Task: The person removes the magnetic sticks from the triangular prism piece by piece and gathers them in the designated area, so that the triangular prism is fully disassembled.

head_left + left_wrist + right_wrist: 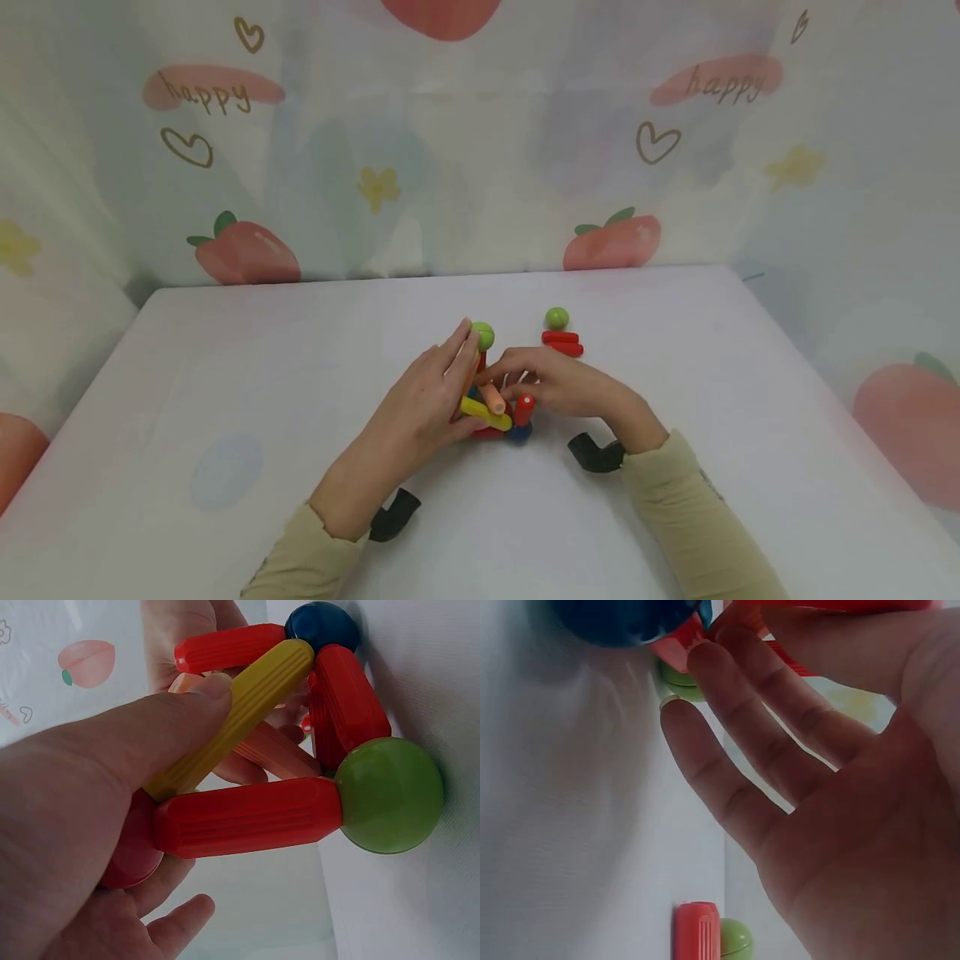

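Between both hands stands a small frame of coloured rods and balls. My left hand (423,400) holds its left side, the thumb lying on a yellow rod (244,712) and the fingers behind a red ball (135,851). A red rod (251,816) runs from that ball to a green ball (390,795) on the table. My right hand (558,383) reaches in from the right and pinches an orange rod (492,398); its fingertips are partly hidden. Beside it, a short red rod (524,409) rises from a blue ball (518,432). Another green ball (485,336) tops the far side.
Behind the right hand lie a loose green ball (557,317) and two red rods (560,337) on the white table (187,367). Black bent pieces (595,454) show beside both wrists. A printed curtain (480,150) hangs along the table's far edge.
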